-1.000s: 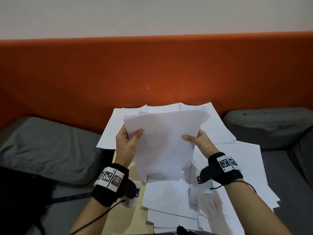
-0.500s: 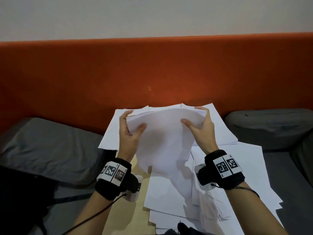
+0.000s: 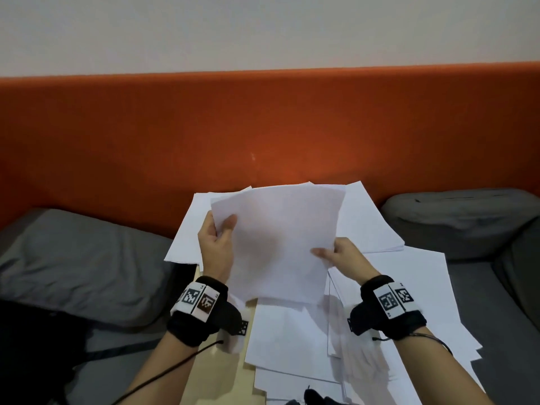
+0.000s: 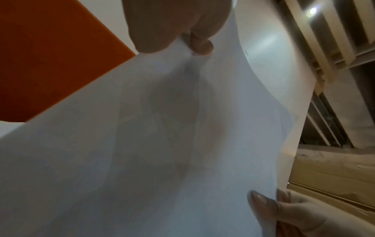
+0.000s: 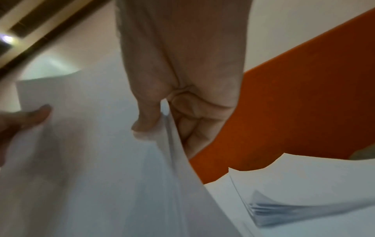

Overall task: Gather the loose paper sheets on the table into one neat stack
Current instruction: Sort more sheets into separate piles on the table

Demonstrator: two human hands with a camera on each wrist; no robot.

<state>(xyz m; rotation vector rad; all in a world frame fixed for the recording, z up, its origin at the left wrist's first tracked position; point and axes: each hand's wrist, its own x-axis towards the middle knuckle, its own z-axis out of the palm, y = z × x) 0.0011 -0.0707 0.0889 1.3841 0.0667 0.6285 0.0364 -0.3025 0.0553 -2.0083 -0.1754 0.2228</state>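
A bundle of white sheets (image 3: 280,244) is lifted upright above the table, held by both hands. My left hand (image 3: 217,244) pinches the bundle's upper left edge, thumb in front, fingers behind. My right hand (image 3: 340,254) pinches the right edge lower down. In the left wrist view the held sheets (image 4: 142,144) fill the frame under the left thumb (image 4: 160,32). The right wrist view shows the sheets (image 5: 101,160) squeezed between thumb and curled fingers (image 5: 194,125). Loose sheets (image 3: 409,302) lie spread over the table below and to the right.
A rough pile of sheets (image 3: 368,223) lies at the far side against the orange backrest (image 3: 263,127). Grey cushions sit left (image 3: 73,264) and right (image 3: 461,220). A strip of bare wooden table (image 3: 219,375) shows near my left forearm.
The bundle has been turned and raised, now more upright. My right hand slid from the top right corner down to the right edge; my left stays at the upper left.
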